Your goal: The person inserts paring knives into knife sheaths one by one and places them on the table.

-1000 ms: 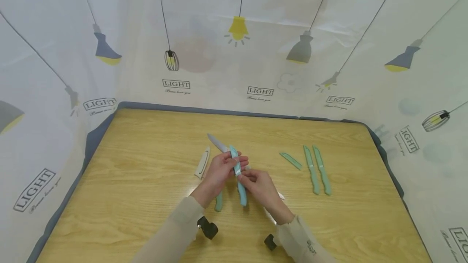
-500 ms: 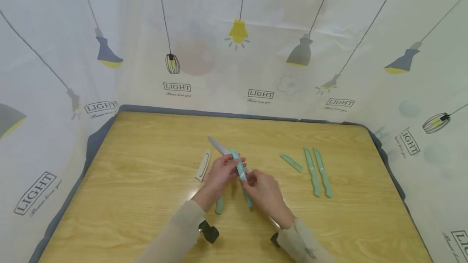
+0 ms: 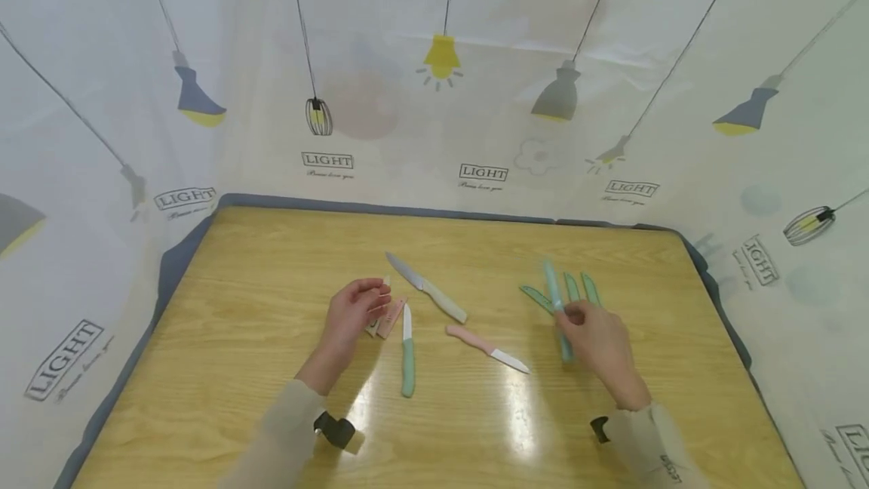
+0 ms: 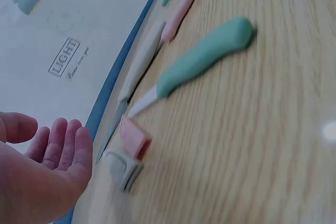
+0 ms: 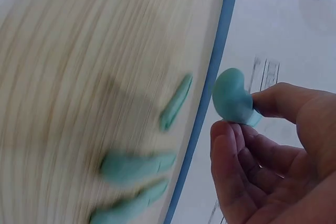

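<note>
My right hand (image 3: 600, 342) pinches a light blue sheathed knife (image 3: 551, 278) between thumb and fingers, above the right side of the table. Its rounded handle end (image 5: 229, 95) faces the right wrist camera. Under and beside it lie two green sheathed knives (image 3: 591, 290) and a loose green sheath (image 3: 534, 295). My left hand (image 3: 348, 317) holds nothing, its fingers relaxed over a pink sheath (image 3: 391, 318) and a cream sheath (image 4: 124, 170). Just right of that hand is a green knife (image 3: 408, 367) with a bare blade.
A cream knife (image 3: 444, 303) with a bare metal blade lies mid-table, blade toward the far left. Nearer the front, a pink knife (image 3: 471, 339) points its white blade right. A printed curtain (image 3: 407, 119) encloses the back and sides of the wooden table (image 3: 271, 255).
The right hand has carried the light blue knife from the middle to the right, toward the green ones. The left hand has let go of it and moved left.
</note>
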Action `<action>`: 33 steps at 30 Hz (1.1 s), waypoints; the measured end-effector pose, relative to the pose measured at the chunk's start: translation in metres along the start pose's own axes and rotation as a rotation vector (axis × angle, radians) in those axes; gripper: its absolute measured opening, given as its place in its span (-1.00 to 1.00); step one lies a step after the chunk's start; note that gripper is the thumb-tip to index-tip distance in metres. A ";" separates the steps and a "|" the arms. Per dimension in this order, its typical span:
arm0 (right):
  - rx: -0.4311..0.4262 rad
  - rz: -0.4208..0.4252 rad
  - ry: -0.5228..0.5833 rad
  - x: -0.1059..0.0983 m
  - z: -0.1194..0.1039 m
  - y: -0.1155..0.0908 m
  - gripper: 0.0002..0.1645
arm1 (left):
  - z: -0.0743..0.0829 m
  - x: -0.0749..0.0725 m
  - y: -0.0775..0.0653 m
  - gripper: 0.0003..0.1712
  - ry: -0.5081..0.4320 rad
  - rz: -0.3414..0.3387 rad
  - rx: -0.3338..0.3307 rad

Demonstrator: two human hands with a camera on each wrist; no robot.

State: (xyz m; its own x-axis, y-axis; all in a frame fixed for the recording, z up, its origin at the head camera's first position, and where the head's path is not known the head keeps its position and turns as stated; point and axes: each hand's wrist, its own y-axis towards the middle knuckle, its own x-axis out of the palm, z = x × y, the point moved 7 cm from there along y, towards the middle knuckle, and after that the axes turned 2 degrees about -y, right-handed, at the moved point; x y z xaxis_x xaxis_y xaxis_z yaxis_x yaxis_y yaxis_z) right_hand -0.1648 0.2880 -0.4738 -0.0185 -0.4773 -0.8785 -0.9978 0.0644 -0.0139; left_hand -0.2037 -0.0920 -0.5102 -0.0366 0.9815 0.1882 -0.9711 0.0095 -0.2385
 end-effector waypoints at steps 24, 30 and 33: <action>0.145 -0.080 -0.272 -0.015 0.102 0.009 -0.54 | -0.001 -0.048 -0.006 -0.59 0.026 0.083 -0.021; 0.121 -0.056 -0.280 -0.013 0.099 0.009 -0.53 | 0.000 -0.049 -0.005 -0.59 0.025 0.095 -0.015; 0.125 -0.066 -0.272 -0.013 0.099 0.009 -0.52 | 0.001 -0.049 -0.005 -0.60 0.033 0.093 -0.004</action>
State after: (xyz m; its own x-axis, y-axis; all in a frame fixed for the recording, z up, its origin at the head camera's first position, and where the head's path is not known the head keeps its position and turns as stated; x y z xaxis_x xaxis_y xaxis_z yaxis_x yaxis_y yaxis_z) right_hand -0.1675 0.3814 -0.5101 0.0803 -0.2332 -0.9691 -0.9804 0.1568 -0.1190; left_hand -0.1970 -0.1405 -0.5177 -0.1192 0.9839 0.1334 -0.9629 -0.0818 -0.2573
